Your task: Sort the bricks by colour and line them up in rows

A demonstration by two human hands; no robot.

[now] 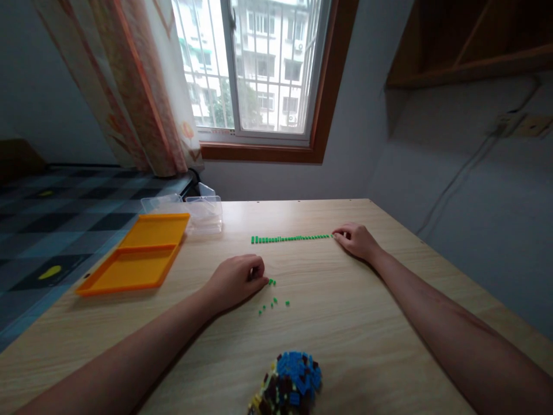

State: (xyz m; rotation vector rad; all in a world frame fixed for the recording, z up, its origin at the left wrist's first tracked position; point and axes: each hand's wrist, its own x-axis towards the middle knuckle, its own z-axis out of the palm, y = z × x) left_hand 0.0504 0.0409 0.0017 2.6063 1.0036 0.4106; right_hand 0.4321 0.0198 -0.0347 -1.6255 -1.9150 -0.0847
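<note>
A long row of small green building bricks [290,238] runs across the far part of the table, with larger pieces at its left end. At the row's right end, my right hand [358,240] is closed in a pinch, with a tiny green brick [332,236] at its fingertips. My left hand [233,280] rests on the table nearer to me, its fingers curled. Its fingertips are beside a few loose green bricks [273,282]; whether they hold one is hidden. Several more loose green bricks [275,300] lie scattered just in front of that hand.
A pile of blue, dark brown and yellow bricks [298,372] lies at the near edge of view. On the left is an orange two-part tray [142,268], with clear plastic boxes [205,216] behind it. The wooden table [367,328] meets the wall below the window.
</note>
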